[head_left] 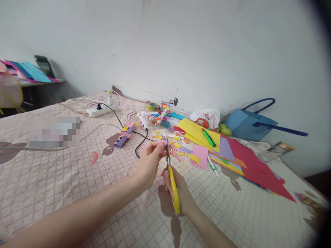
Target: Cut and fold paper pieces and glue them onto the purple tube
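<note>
Between the fingertips of my left hand (pixel 152 158) is a small piece of pink paper (pixel 162 142). My right hand (pixel 179 189) grips yellow-handled scissors (pixel 168 158), blades pointing away from me and touching or very close to the pink piece. Small yellow and pink paper scraps (pixel 178 151) lie just beyond the hands. To the left, a purple paper tube (pixel 123 138) decorated with pink and yellow bits lies on the quilted cover. A white glue gun (pixel 143 120) with a black cord is behind it.
Right of the hands are stacked coloured sheets (pixel 248 160) with a green utility knife (pixel 209 137) on top. A blue bag (pixel 248 124) stands by the wall. At left are a white power strip (pixel 102 110) and trailing cables. Another decorated tube (pixel 161 117) lies at the back.
</note>
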### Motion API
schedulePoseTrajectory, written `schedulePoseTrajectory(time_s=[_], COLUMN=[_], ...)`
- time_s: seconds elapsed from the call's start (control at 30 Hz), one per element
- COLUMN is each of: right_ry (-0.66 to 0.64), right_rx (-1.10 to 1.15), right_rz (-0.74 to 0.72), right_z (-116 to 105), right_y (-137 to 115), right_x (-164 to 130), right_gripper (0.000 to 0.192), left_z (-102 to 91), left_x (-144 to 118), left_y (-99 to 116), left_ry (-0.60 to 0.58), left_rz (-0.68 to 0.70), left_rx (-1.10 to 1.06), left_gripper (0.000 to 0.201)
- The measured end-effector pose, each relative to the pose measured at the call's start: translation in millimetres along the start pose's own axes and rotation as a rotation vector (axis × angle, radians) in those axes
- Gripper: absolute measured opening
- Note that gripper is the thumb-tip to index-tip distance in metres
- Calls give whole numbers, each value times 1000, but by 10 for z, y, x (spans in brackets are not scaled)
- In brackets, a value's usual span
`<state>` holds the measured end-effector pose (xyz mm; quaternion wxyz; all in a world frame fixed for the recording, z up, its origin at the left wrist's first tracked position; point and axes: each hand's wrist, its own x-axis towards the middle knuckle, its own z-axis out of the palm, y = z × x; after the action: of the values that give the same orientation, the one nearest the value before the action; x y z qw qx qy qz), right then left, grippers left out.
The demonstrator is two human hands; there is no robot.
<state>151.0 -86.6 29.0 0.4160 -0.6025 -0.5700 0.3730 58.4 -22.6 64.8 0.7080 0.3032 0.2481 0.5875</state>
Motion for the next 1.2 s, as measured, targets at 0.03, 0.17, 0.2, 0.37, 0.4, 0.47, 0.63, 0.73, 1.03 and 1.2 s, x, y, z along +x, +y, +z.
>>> schedulePoseTrajectory(time_s=[0.03,0.17,0.2,0.37,0.4,0.47,0.63,0.73,1.03,1.2], right_ry=[2,25,33,28,30,33,29,34,23,8], right_rx=[-12,-38,-43,-78,-88,-104,-96,-91,-77,-16], right_rz=[-6,-24,-29,-27,-27,-29,-21,-27,-10,16], right_z=[0,4,6,16,16,16,11,10,11,8], right_y=[-2,-18,-18,11,17,23,3,-9,2,-49], right_x=[-1,1,3,17,19,19,18,21,20,11], right_gripper=[30,28,28,27,28,27,27,27,26,23], left_z=[1,2,1,-8,-11,-15,-23,-24,-22,-29], left_x=[-2,-2,0,7,7,6,9,14,7,15], left_y=[-2,-8,-11,-31,-35,-40,-46,-46,-42,-46], left_ry=[0,8,11,6,4,2,12,18,19,16], left_rz=[1,11,15,34,37,41,44,47,47,44], left_rx=[-2,6,9,-1,-3,-2,15,13,11,18], left_gripper=[15,15,15,15,15,15,15,15,16,15])
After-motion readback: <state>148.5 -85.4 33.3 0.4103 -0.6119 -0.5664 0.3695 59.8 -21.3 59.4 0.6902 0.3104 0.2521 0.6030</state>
